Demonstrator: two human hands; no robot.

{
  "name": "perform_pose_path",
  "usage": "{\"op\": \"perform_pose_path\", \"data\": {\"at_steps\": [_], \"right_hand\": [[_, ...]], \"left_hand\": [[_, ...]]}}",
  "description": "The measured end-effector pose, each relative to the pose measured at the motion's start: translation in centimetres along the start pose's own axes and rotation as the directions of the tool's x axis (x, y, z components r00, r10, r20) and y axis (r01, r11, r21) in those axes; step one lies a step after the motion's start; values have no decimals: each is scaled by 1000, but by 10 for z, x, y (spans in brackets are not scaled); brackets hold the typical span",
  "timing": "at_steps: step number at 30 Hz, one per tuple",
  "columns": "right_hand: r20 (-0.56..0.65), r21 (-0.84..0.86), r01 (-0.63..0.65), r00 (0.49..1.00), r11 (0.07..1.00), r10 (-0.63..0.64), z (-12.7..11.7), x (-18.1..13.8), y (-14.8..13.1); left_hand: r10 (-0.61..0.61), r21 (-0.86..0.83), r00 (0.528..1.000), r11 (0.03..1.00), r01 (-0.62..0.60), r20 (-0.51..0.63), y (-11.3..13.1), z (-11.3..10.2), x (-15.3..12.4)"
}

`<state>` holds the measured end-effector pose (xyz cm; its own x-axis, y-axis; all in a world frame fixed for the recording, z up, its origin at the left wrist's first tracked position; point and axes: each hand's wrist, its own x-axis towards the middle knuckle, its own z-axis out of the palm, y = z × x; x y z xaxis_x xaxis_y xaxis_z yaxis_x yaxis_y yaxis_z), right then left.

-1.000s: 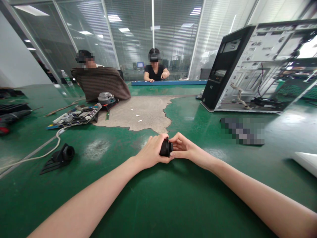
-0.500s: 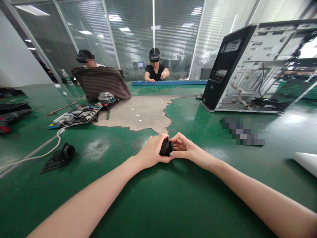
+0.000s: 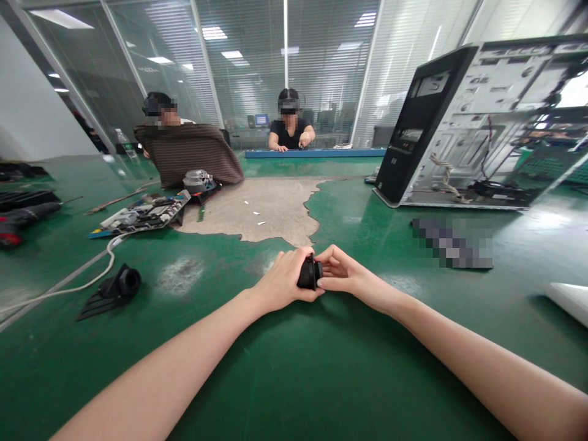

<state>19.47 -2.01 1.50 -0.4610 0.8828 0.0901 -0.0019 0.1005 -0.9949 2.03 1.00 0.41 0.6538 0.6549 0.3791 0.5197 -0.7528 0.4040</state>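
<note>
Between my hands is a small black plastic part (image 3: 307, 274) with a flat square flange and a rounded end facing right. My left hand (image 3: 285, 275) is wrapped around its body from the left, thumb below and fingers over the top. Against the rounded end, the fingertips of my right hand (image 3: 340, 272) are closed in a pinch. Both hands hold the part just above the green floor (image 3: 294, 367). Parts of it are covered by my fingers. A similar black piece with a round opening (image 3: 117, 288) lies off to the left.
An opened computer case (image 3: 425, 128) stands at right, beyond a blurred dark item (image 3: 452, 245). A white object (image 3: 567, 300) is at the right edge. Left are a circuit board (image 3: 142, 214), a pale cable (image 3: 103, 269) and a brown cloth-covered shape (image 3: 193, 153). Two people sit beyond.
</note>
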Motion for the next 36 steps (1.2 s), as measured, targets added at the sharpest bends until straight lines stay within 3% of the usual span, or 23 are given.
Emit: {"op": "perform_pose_path", "data": {"at_steps": [11,18,25,31,36], "right_hand": [[-96,-22,-1,995,1000,-2,3,1,4],[-2,-9,8,1000,1000,-8,1,0,0],[-117,-68,7,993,998,-15,1,0,2],[-315,-89,-54,949,995,23,-13,0,4],[-213,-35,-68,975,997,59,-2,2,6]], "left_hand": [[1,-14,1000,1000,-1,-2,-1,0,0],[-24,-11,1000,1000,24,1,0,0,0],[-10,-4,1000,1000,10,-1,-1,0,0],[-13,-24,1000,1000,13,-4,-2,0,-1],[-7,9,1000,1000,7,-8,0,0,-2]]}}
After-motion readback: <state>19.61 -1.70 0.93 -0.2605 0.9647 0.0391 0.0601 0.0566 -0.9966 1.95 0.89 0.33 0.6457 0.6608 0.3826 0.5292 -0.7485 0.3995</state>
